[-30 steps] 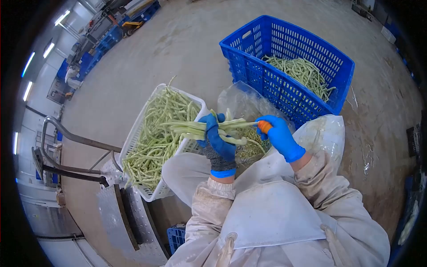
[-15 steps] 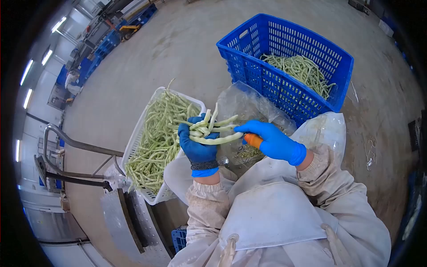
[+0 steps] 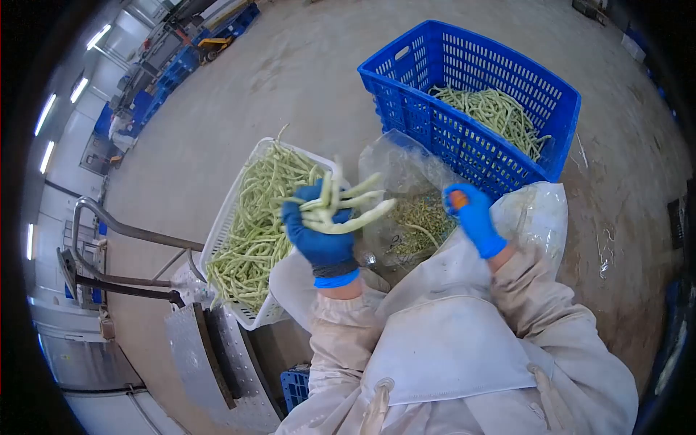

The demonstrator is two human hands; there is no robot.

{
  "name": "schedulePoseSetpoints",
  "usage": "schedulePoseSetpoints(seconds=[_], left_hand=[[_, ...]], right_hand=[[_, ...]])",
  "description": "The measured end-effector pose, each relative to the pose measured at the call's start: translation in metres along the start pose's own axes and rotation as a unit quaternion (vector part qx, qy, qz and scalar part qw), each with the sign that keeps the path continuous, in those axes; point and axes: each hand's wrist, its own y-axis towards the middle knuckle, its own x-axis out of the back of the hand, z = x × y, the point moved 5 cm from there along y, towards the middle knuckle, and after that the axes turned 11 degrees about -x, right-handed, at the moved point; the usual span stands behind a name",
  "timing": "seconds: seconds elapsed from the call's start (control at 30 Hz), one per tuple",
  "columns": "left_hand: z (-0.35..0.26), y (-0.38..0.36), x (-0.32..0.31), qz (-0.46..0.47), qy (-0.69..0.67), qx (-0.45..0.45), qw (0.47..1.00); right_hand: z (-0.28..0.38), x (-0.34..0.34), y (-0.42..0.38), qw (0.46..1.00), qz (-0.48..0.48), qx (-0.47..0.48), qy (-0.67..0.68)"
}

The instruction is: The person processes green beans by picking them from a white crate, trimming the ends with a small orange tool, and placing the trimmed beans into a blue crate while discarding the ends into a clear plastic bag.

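Observation:
My left hand, in a blue glove, grips a bunch of pale green beans whose ends fan out to the right. Closed around an orange handle is my right hand, gloved in blue and apart from the beans; any blade is hidden. Left of my left hand, a white basket holds a heap of long green beans. Between my hands and below them lies a clear plastic bag with small green and yellowish scraps on it.
A blue crate with more beans stands at the upper right. Curved metal rails and a metal plate are at the left. Part of another blue crate shows near my left sleeve. A person is far off at the left.
My right hand has moved right, away from the beans, with the orange handle turned upward. My left hand still holds the bunch, shifted slightly left. More of the scraps on the bag now show.

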Motion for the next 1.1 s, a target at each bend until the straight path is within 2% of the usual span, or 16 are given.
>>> schedulePoseSetpoints(seconds=[0.07,0.13,0.23,0.27,0.3,0.37,0.4,0.5,0.57,0.6,0.67,0.77,0.83,0.87,0.93,1.1], left_hand=[[-0.019,0.009,-0.004,0.013,0.079,-0.073,0.994],[-0.016,0.005,-0.018,0.039,0.127,-0.053,0.99],[0.012,0.005,-0.012,0.048,-0.058,0.029,0.997],[0.013,0.001,0.002,-0.035,0.112,-0.023,0.993],[0.023,-0.004,-0.004,-0.035,0.109,-0.015,0.993],[0.035,-0.011,-0.007,-0.039,0.088,0.018,0.995],[0.041,-0.009,-0.01,0.019,0.0,0.083,0.996],[0.023,-0.007,0.002,-0.053,0.046,0.055,0.996],[0.013,-0.007,0.002,-0.079,0.025,0.021,0.996],[0.011,-0.006,0.006,-0.081,0.025,0.02,0.996],[0.01,-0.002,0.013,-0.039,0.006,0.015,0.999],[-0.015,0.003,0.032,-0.069,0.078,-0.017,0.994],[-0.034,0.005,0.056,-0.129,0.162,-0.052,0.977],[-0.035,0.007,0.064,-0.044,0.135,-0.021,0.99],[-0.019,-0.009,0.049,-0.158,0.167,-0.002,0.973],[0.04,-0.038,0.046,-0.199,0.102,0.15,0.963]], right_hand=[[-0.009,0.049,0.023,0.994,-0.057,-0.008,-0.093],[0.029,0.038,0.014,0.962,-0.038,0.099,-0.251],[0.13,-0.037,-0.032,0.903,0.021,0.318,-0.288],[0.149,-0.057,-0.041,0.882,0.043,0.357,-0.306],[0.156,-0.069,-0.04,0.883,0.039,0.355,-0.306],[0.168,-0.096,-0.044,0.773,0.058,0.48,-0.412],[0.168,-0.093,-0.041,0.772,0.057,0.482,-0.41],[0.141,-0.086,-0.027,0.746,0.203,0.343,-0.533],[0.135,-0.062,-0.034,0.875,0.169,0.287,-0.351],[0.129,-0.057,-0.035,0.875,0.171,0.285,-0.352],[0.108,-0.041,-0.027,0.954,0.203,0.086,-0.202],[0.112,-0.005,-0.029,0.987,0.138,0.016,-0.08],[0.112,0.017,-0.029,0.992,0.109,0.014,-0.061],[0.11,0.029,-0.028,0.996,0.08,0.009,-0.037],[0.106,0.038,-0.026,0.997,0.069,0.006,-0.028],[0.091,0.045,-0.015,0.997,0.026,0.035,0.06]])
